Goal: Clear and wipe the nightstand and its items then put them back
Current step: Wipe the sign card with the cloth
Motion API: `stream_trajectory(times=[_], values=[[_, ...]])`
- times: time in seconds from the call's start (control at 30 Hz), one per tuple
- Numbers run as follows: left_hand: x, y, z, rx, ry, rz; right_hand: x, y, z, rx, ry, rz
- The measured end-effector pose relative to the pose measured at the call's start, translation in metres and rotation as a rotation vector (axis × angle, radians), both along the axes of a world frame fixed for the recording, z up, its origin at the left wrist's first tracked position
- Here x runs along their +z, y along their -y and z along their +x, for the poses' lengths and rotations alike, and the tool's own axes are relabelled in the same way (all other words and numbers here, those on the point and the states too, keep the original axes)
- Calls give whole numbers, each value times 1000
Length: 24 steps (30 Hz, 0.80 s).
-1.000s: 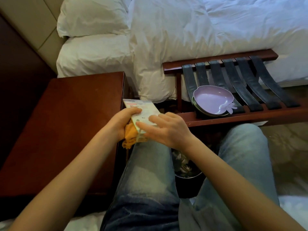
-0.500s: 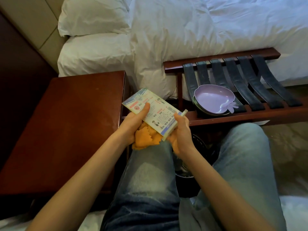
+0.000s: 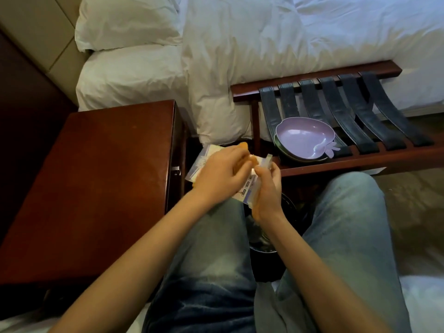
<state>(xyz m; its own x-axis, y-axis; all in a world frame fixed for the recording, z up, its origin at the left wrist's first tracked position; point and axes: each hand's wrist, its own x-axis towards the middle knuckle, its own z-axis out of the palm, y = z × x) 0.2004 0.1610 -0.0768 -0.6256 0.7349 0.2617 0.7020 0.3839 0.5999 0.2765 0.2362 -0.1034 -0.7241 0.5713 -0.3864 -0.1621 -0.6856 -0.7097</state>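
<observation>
Currently you're wiping the packet (image 3: pixel 203 162) mid-frame: left hand (image 3: pixel 219 173) clutching orange cloth (image 3: pixel 243 146), right hand (image 3: pixel 268 191) gripping its edge; next likely setting it on nightstand (image 3: pixel 96 188), frame left.

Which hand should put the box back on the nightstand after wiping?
Probably the right hand: it grips the box by its edge. The left hand is busy pressing the orange cloth onto the box. The nightstand lies on the left side, so the right must reach across.
</observation>
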Motion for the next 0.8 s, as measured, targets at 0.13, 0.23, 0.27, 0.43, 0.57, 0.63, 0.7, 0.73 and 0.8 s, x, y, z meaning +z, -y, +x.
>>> stream_trajectory(times=[0.13, 0.23, 0.27, 0.43, 0.57, 0.63, 0.7, 0.73, 0.8], values=[[-11, -8, 25, -124, 176, 77, -5, -6, 8, -63, 27, 58], [-15, -8, 28, -193, -72, 16, -5, -6, 7, -101, 32, 52], [-16, -8, 22, -158, -137, -6, -4, -5, 7, -112, 40, 43], [-16, -1, -13, 294, -13, 28, 0, -6, 3, -101, 44, 113], [-16, -12, 24, 128, 112, 168, 1, -3, 4, -127, 50, 168], [-15, -14, 44, -48, 37, 148, 2, -3, 7, -138, 39, 158], [-13, -12, 34, -91, -52, 122, 1, -7, 8, -135, 29, 123], [-13, -11, 22, -35, -71, 118, 2, -9, 8, -138, 27, 106], [-13, -6, -4, 187, -9, 89, 4, -11, 7, -132, 33, 117]])
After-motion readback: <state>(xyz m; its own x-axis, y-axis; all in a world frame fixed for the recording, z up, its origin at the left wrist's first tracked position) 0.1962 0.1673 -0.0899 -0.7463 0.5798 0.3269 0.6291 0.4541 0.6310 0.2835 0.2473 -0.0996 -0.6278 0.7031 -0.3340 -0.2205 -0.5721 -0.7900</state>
